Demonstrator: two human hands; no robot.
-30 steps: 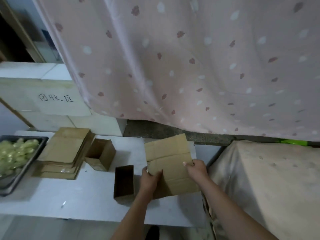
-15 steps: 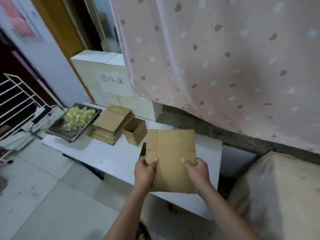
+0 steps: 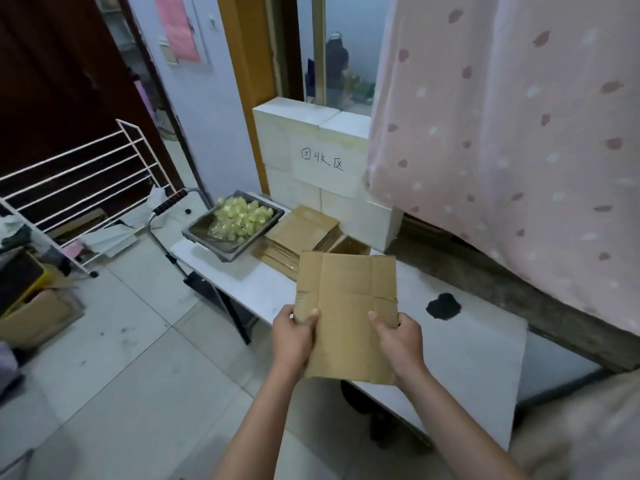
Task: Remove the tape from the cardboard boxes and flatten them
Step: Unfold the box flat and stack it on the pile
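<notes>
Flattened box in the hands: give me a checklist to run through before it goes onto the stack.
1. Box is flat: ok, the flattened box shows as one flat sheet.
2. Grip: ok, left hand and right hand each hold a lower side edge.
3. Tape is off: cannot tell, a glossy strip may remain along the middle crease.
4. Stack top is free: ok, nothing lies on the stack of flattened boxes.
5. Path: not ok, an open box stands beside the stack.
6. Tray clearance: ok, it sits left of the stack.
</notes>
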